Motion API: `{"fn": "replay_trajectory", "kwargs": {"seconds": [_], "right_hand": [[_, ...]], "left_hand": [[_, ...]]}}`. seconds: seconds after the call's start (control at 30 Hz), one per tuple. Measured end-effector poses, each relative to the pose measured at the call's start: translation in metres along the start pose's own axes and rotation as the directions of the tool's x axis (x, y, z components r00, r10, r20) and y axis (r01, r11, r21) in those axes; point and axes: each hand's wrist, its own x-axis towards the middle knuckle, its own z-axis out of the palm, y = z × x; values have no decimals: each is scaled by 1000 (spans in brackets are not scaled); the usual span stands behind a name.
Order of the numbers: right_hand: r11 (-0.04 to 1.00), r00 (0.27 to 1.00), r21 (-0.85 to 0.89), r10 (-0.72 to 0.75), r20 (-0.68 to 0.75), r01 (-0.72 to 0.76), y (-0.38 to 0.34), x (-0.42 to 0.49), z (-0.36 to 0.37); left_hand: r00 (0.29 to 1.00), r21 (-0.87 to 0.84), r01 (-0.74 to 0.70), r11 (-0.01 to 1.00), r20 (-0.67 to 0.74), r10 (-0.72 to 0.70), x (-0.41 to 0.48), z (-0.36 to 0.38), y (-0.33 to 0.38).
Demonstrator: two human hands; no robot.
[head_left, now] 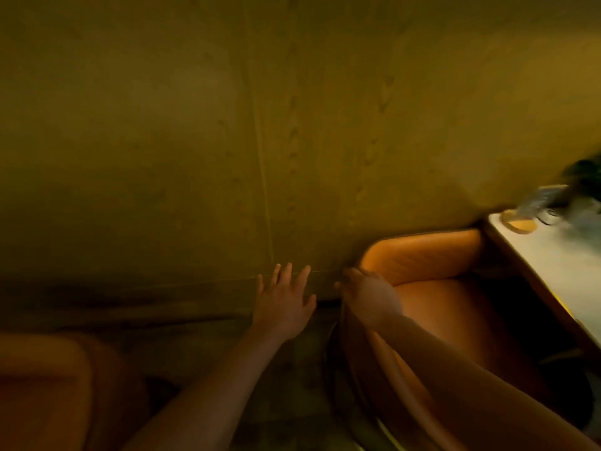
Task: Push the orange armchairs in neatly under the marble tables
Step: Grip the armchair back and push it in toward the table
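Dim yellow light, left grip (pixel 283 304) open with fingers spread, holding nothing, right grip (pixel 367 294) curled over the back corner of orange armchair (pixel 455 307), armchair just beside marble tabletop (pixel 553 255), second armchair (pixel 42 385) lower left.

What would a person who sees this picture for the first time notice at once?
The orange armchair at the lower right stands out in the dim yellow light, with the right hand holding its back rim. The left hand hovers beside it, open, fingers spread. The pale table at the right edge is the brightest spot; a second armchair shows at the lower left.
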Motion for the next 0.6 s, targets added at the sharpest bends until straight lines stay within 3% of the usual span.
{"fn": "replay_trajectory", "kwargs": {"seconds": [0.23, 0.4, 0.6], "right_hand": [[950, 942, -10, -306, 139, 311, -140, 1, 48], [858, 838, -32, -493, 234, 513, -253, -22, 85], [745, 702, 80, -654, 283, 662, -361, -58, 116]], "left_hand": [[942, -48, 320, 946, -89, -323, -111, -16, -116], [836, -88, 521, 849, -148, -528, -198, -32, -186], [693, -180, 695, 696, -90, -716, -279, -27, -241]]}}
